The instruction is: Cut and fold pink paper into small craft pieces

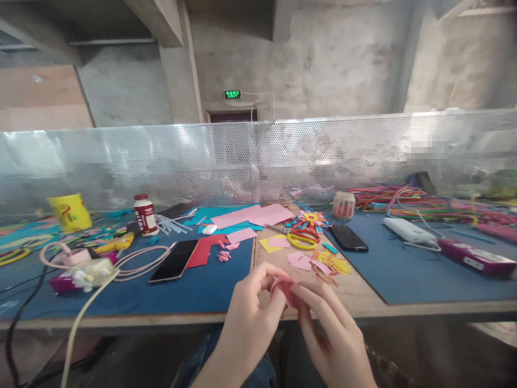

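Note:
Both hands meet at the table's front edge around a small piece of pink paper. My left hand pinches its left side between thumb and fingers. The right side is gripped by my right hand, its fingers bent over the paper. The piece looks curled or folded; its lower part is partly hidden by the fingers. Just beyond lie loose pink paper cutouts, yellow scraps and scissors with yellow and red handles. A multicoloured paper flower lies behind them.
On the left are a phone, a power strip with cables, a brown-and-white bottle and a yellow cup. To the right are a black phone, a jar, a white power bank and colourful pipe cleaners. A perforated metal screen stands behind.

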Available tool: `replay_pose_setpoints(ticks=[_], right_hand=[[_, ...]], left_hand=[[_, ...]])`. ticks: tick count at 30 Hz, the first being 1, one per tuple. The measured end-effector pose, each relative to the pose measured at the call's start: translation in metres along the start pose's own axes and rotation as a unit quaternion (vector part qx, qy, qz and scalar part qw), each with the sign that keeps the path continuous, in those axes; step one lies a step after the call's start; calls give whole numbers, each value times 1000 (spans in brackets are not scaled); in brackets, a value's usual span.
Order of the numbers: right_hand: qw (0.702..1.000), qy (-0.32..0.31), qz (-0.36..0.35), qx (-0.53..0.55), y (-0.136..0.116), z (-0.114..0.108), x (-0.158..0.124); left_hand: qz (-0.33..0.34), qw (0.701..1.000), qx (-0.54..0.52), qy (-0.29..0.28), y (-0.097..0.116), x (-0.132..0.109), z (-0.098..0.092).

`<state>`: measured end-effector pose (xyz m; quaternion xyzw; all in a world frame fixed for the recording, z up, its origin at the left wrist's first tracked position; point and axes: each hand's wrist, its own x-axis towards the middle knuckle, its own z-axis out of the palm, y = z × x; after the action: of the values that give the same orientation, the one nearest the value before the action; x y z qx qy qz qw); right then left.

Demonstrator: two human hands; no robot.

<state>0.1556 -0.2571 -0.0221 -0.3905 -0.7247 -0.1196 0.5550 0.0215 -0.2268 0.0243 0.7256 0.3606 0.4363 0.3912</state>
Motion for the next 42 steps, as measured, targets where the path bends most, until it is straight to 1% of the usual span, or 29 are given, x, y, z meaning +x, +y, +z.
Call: replay_pose_setpoints(ticks=[4, 9, 14, 16, 20, 24, 26, 29, 33, 38, 42], right_hand=[[1000, 7, 17, -3, -1, -1, 3], [999, 0, 35, -10, -3, -4, 6], [998, 31, 33, -45, -7, -6, 9], [997, 34, 34, -55, -7, -7, 9], [997, 18, 51, -52, -9, -8, 7], [997, 5, 79, -15, -12, -12, 10], [997, -8, 79, 18, -11, -13, 12], [993, -47, 89, 57, -8, -14, 14], [988, -65, 128, 63, -2, -8, 13], [989, -35, 137, 52, 7, 7, 15], [986, -33, 148, 70, 16, 18, 20]], left_hand=[[1, 1000, 2, -1, 0, -1, 0], [19, 1000, 3, -19, 0, -2, -2], [46, 998, 11, -34, 0, -4, -4], [48, 998, 21, -37, 0, -4, -6], [31, 998, 23, -45, 1, -3, -8], [37, 997, 50, -39, 3, -1, -12], [27, 996, 68, -49, 4, -1, -14], [13, 993, 93, -79, 5, 1, -17], [34, 988, 131, -79, 6, 4, -20], [67, 979, 188, -42, 5, 13, -20], [69, 975, 204, -45, 4, 22, -22]])
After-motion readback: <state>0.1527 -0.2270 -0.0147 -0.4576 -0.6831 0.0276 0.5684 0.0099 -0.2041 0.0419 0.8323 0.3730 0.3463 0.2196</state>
